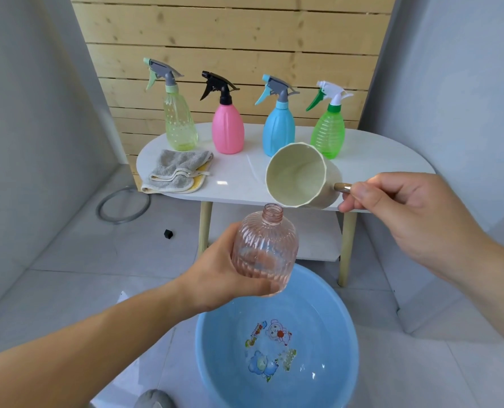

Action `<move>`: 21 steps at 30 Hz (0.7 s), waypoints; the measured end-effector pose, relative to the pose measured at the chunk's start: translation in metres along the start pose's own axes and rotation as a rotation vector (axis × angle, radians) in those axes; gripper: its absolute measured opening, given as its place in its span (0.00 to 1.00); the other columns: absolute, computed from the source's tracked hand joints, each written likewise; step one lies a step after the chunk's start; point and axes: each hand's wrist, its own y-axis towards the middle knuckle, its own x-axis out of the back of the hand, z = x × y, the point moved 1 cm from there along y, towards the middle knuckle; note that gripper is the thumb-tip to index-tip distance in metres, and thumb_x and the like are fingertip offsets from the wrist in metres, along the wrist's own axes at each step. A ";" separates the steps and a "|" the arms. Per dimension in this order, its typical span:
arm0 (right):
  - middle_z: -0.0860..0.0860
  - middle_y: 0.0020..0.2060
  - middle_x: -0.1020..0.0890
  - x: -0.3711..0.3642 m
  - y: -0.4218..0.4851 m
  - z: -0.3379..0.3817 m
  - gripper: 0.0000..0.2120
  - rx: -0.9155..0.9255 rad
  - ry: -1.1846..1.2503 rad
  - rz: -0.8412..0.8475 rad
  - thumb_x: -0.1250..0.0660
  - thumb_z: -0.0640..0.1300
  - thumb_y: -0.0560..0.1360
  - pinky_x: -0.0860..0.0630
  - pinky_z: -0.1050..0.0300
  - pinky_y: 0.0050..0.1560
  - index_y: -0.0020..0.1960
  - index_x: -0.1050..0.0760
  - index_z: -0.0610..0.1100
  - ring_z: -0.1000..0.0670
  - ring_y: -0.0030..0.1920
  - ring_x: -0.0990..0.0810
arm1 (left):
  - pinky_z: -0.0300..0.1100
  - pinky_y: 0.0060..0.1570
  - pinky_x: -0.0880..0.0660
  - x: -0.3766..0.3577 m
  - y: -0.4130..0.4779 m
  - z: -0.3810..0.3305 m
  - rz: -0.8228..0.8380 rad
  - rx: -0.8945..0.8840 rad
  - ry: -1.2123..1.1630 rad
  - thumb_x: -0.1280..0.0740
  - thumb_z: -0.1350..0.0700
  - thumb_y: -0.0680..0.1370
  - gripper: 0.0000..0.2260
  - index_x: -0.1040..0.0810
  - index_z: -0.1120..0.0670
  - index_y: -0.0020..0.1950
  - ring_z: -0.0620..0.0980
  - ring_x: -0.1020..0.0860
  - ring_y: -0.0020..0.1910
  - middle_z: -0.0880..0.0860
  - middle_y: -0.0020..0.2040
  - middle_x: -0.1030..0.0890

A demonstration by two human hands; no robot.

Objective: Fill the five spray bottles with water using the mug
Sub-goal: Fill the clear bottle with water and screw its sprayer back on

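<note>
Holding the ribbed, clear pink bottle [265, 248] in your left hand [215, 266], you are wrapping your fingers [253, 287] around its lower body, clamped on it from behind and beneath, and keeping it upright with its open neck pointing up. You are carrying it above the far rim of the blue basin [215, 348], which is sitting on the tiled floor with water and a cartoon print in its bottom. Your right hand [406, 207] is pinching the brown handle [342, 187] of the cream mug [297, 175], fingers together on it, and you are tipping the mug onto its side so its mouth is facing toward you, its lower rim hanging just above the bottle neck. Behind the mug, four capped spray bottles are standing in a row on the white oval surface [377, 160]: a yellow-green one [180, 122], a pink one [227, 128], a blue one [278, 131] and a green one [328, 134]. A folded grey cloth [177, 172] is lying at the surface's left end, in front of the yellow-green bottle.
</note>
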 end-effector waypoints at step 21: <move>0.57 0.35 0.15 -0.002 -0.004 0.005 0.11 0.049 -0.069 -0.056 0.33 0.47 0.78 0.31 0.71 0.36 0.40 0.16 0.47 0.57 0.35 0.21 | 0.57 0.59 0.17 -0.001 0.000 0.000 0.000 0.001 0.012 0.15 0.57 0.60 0.42 0.29 0.45 0.70 0.53 0.15 0.59 0.52 0.59 0.15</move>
